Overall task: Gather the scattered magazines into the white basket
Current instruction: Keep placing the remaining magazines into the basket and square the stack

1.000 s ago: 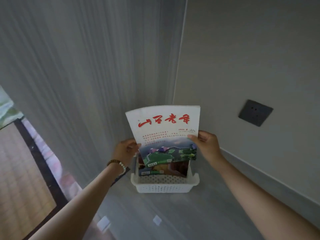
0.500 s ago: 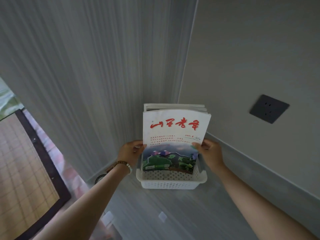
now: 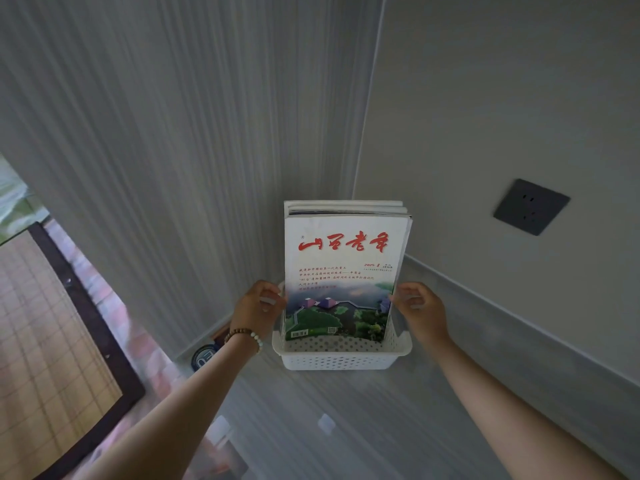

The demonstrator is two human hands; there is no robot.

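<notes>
Low in the middle of the frame, a white basket [image 3: 341, 356] with perforated walls sits on the grey floor [image 3: 346, 427], tucked into the corner where a ribbed wall panel [image 3: 156, 150] meets a plain wall [image 3: 502, 98]. A stack of magazines [image 3: 343, 207] stands upright inside it, their top edges showing behind the front magazine [image 3: 341, 271], which has a white cover, red brush lettering and a green hillside picture at the bottom. Its lower edge is down inside the basket.

The person's left hand [image 3: 258, 308] is at the magazine's left edge, fingers curled and touching the cover's side; the right hand [image 3: 417, 308] mirrors it on the right edge. Both look like a light pinch on the front magazine, though the fingertips are blurred and I cannot be sure how firmly they grip. A beaded bracelet [image 3: 244, 336] circles the left wrist.

A dark wall socket [image 3: 531, 206] sits right of centre on the plain wall. At the far left of the frame lies a woven mat with a dark border [image 3: 86, 327]. A small round dark object [image 3: 204, 356] rests on the floor just left of the basket, near the left forearm.
</notes>
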